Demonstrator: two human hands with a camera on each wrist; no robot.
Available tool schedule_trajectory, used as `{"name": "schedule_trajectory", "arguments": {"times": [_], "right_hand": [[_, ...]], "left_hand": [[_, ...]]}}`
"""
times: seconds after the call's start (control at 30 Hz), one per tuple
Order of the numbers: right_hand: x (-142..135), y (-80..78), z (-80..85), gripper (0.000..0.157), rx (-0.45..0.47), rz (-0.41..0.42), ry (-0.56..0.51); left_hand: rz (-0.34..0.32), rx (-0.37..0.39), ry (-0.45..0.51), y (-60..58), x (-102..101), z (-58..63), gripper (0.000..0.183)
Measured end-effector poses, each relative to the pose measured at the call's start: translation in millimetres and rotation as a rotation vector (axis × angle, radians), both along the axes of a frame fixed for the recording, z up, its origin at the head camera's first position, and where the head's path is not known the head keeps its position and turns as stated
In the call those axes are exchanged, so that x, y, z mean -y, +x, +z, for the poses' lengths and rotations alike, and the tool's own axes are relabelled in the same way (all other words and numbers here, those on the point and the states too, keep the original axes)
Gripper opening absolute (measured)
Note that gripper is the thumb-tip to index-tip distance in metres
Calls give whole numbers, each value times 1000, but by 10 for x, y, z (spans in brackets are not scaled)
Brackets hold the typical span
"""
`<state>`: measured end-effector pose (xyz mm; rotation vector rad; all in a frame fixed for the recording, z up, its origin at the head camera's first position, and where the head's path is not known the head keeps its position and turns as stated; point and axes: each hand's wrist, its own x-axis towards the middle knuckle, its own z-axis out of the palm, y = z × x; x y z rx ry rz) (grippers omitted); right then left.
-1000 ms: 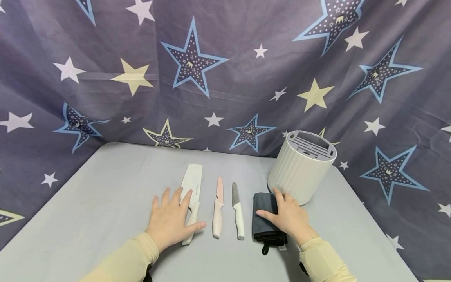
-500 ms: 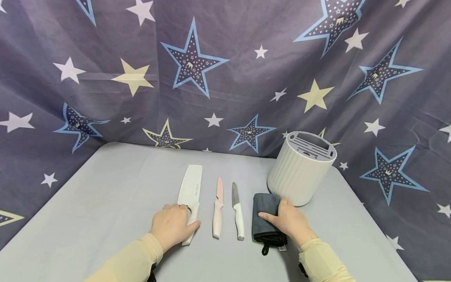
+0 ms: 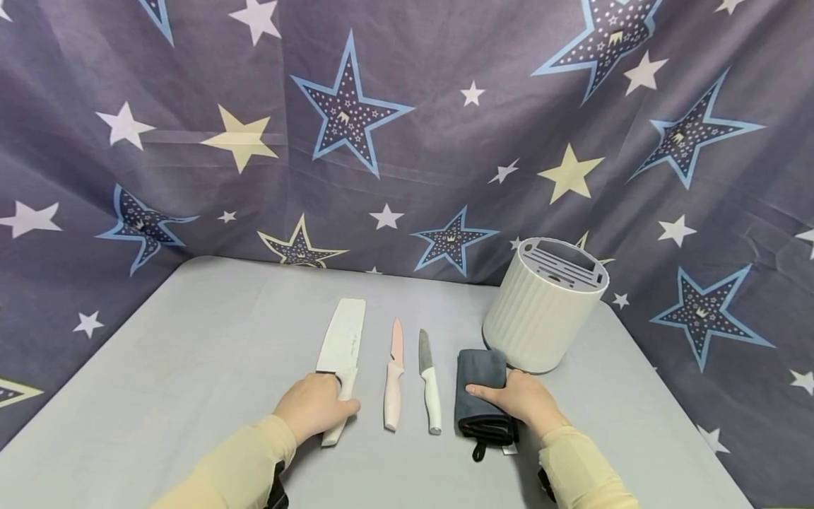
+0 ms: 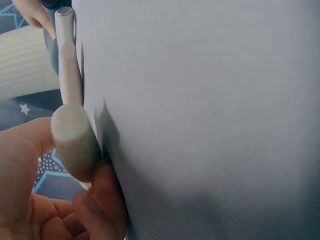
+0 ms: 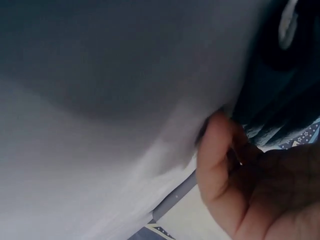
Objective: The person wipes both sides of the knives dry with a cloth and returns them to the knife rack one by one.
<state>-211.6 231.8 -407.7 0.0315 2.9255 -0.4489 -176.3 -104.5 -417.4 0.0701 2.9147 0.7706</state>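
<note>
My left hand [image 3: 314,403] grips the white handle of a broad-bladed cleaver [image 3: 344,336], which lies with its blade pointing away from me. In the left wrist view the butt of the cleaver's handle [image 4: 75,137] sits between thumb and curled fingers. To its right lie a paring knife with a pink blade and pale pink handle [image 3: 392,403] and a dark-bladed knife with a white handle [image 3: 432,399]. My right hand [image 3: 531,403] holds the right side of a folded dark grey cloth [image 3: 475,385], thumb on top; its fingers curl at the cloth's edge in the right wrist view.
A white ribbed knife block [image 3: 537,314] with a slotted grey top stands behind the cloth, at the back right. The grey-covered table [image 3: 210,353] reaches back to a star-patterned curtain [image 3: 432,141], which also lines both sides.
My left hand's spread fingers have curled around the cleaver's handle, and the handle end has shifted slightly left. My right hand's fingers have drawn in at the cloth's side.
</note>
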Motion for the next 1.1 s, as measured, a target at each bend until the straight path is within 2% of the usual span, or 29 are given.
{"name": "schedule_trajectory", "arguments": {"times": [0.27, 0.37, 0.63, 0.9, 1.1], "right_hand": [[-29, -63, -10, 112, 79, -35, -1], [-16, -68, -9, 110, 84, -30, -4], [50, -29, -24, 97, -22, -33, -75], [113, -11, -22, 94, -69, -59, -139], [125, -32, -30, 93, -97, -77, -222]], "left_hand": [[68, 77, 135, -8, 17, -17, 28], [69, 83, 160, -11, 5, -34, 27], [83, 132, 241, 12, -8, -25, 23], [101, 147, 251, 31, -3, 2, 18], [117, 169, 276, 46, 6, 31, 27]]}}
